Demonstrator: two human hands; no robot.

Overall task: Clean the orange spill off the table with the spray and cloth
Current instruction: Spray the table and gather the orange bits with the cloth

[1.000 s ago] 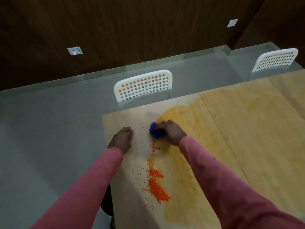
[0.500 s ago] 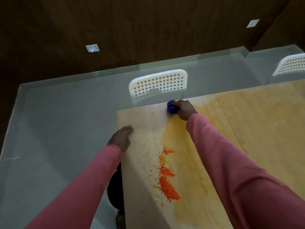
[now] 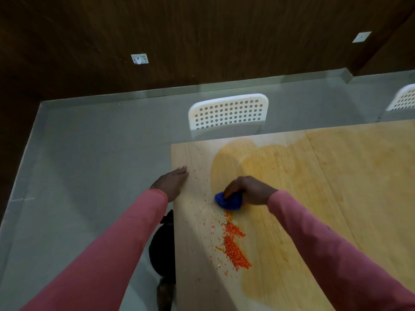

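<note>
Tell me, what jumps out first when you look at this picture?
The bright orange crumbs piled on the wooden table near its left edge catch the eye first. Just beyond them, the right hand presses a blue cloth onto the table, at the edge of a big yellowish wet stain. The left hand rests flat on the table's left edge.

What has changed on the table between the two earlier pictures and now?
The right hand, holding the blue cloth, swept out to the far edge of the table and has come back close to the orange crumbs. The left hand stays flat at the table's left edge; the crumb pile looks unchanged.
</note>
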